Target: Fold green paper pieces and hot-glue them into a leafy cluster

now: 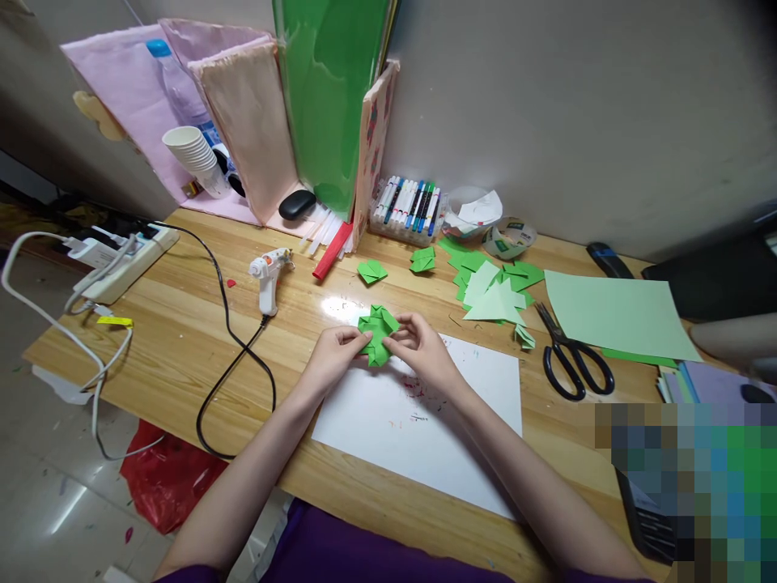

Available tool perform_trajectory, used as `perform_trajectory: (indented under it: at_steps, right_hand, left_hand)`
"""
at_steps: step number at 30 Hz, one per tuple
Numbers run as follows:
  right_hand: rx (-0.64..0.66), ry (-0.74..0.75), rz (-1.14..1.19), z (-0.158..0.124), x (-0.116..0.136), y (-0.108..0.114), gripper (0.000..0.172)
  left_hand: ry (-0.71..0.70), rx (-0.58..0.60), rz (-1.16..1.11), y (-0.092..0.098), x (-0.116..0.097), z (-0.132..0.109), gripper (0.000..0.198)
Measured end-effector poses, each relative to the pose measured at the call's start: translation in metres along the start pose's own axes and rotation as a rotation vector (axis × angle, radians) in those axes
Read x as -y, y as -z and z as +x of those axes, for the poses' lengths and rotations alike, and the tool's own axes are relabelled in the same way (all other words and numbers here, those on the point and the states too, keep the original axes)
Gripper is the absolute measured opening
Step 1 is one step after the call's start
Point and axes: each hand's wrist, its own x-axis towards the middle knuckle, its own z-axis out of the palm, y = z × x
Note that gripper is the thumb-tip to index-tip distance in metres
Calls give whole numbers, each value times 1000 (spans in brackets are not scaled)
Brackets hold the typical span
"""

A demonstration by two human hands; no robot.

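Between my two hands is a piece of folded green paper [379,330], held above the white sheet [473,429] on the table. My left hand [337,353] pinches its left edge, thumb on top. On the opposite edge my right hand [422,348] grips it with the thumb and curled fingers. Beyond my hands lie two smaller folded green pieces [371,272], [423,259]. Farther right is a pile of green paper cutouts [494,295], dark and pale. Black-handled scissors [574,356] rest with their blades slightly parted.
A white glue gun [267,279] with a black cord stands left of my hands. A power strip [130,267] sits at the left edge. Markers [409,206], a tape roll [510,237] and upright folders line the wall. Pale green paper [619,316] lies at right.
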Motion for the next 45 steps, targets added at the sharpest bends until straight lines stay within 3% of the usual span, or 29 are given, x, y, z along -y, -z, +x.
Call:
perform_trajectory:
  at_steps: [3, 7, 10, 14, 16, 19, 23, 26, 28, 30, 32, 34, 38, 42, 45]
  right_hand:
    - [-50, 141, -84, -1, -1, 2, 39]
    - [-1, 272, -187, 1, 5, 4, 21]
    - [66, 345, -305, 6, 11, 4, 22]
    - [39, 384, -285, 23, 15, -5, 24]
    - [16, 322, -196, 40, 15, -16, 22]
    - [68, 140, -89, 72, 12, -49, 22]
    - [126, 104, -121, 104, 14, -123, 46]
    - [14, 128, -272, 111, 19, -178, 59]
    - [-107, 153, -363, 111, 21, -202, 54]
    - [-146, 157, -386, 110, 23, -212, 41]
    - [-117, 157, -366, 106, 25, -207, 28]
    - [-66, 168, -330, 96, 29, -186, 20]
    - [40, 249, -141, 52, 38, -113, 30]
    - [23, 243, -47, 3, 35, -41, 32]
    - [34, 255, -87, -17, 19, -8, 30]
  left_hand:
    - [27, -11, 20, 5, 1, 0, 32]
    - [56, -33, 26, 9, 0, -2, 32]
    - [51, -55, 44, 14, -3, -5, 32]
    - [54, -119, 32, 27, -6, -12, 32]
    - [35, -169, 14, 38, -7, -19, 32]
    - [-23, -247, 4, 60, -8, -36, 32]
    - [-74, -432, -31, 93, -10, -62, 32]
    - [-96, -563, -95, 117, -10, -75, 34]
    - [-114, -608, -119, 130, -12, -79, 34]
    - [-137, -632, -116, 139, -16, -82, 34]
    - [-171, -652, -96, 145, -25, -82, 34]
    - [-213, -665, -77, 148, -34, -80, 35]
    - [-231, -641, -59, 144, -47, -60, 35]
    - [-222, -500, -28, 117, -46, -24, 35]
    - [-226, -370, 31, 86, -41, 5, 33]
